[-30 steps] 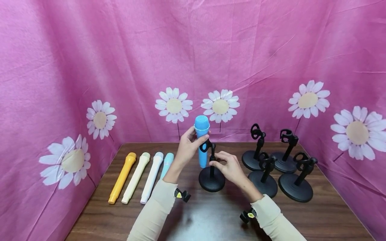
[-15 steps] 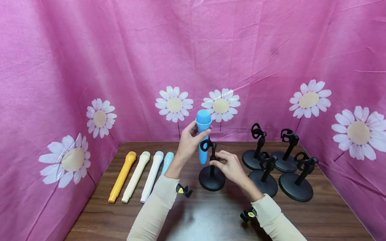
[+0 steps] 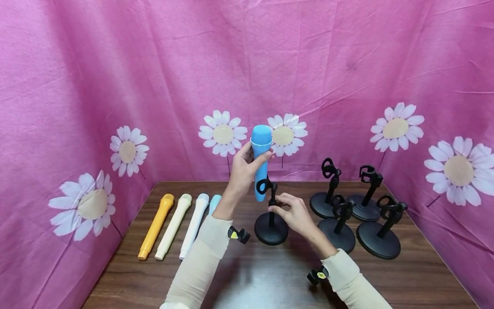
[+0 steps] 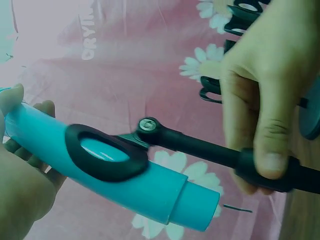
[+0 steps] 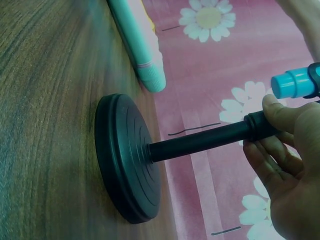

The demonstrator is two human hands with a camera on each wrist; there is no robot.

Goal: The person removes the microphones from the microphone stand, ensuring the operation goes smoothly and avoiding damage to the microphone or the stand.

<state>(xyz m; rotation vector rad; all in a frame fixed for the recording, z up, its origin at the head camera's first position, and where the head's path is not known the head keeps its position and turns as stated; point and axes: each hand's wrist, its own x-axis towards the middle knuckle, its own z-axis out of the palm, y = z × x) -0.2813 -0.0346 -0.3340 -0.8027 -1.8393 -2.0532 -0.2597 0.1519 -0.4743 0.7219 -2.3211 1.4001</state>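
Note:
In the head view my left hand (image 3: 244,169) grips a blue microphone (image 3: 261,136) just below its mesh head, holding it nearly upright over the table. The microphone's lower body lies behind the black clip ring of a small desk microphone stand (image 3: 271,229); in the left wrist view the ring overlaps the blue handle (image 4: 165,192). My right hand (image 3: 293,214) pinches the collar on the stand's pole between thumb and fingers. The stand's round base (image 5: 132,160) sits flat on the wooden table, as the right wrist view shows.
Orange (image 3: 156,227), cream (image 3: 173,227) and white (image 3: 194,227) microphones lie side by side at left, with a teal one (image 3: 215,202) partly behind my left arm. Several more black stands (image 3: 378,240) stand at right. A pink flowered curtain (image 3: 247,64) surrounds the table.
My left hand has moved upward with the blue microphone, so its lower end sits higher behind the clip ring. My right hand and the stand have stayed put.

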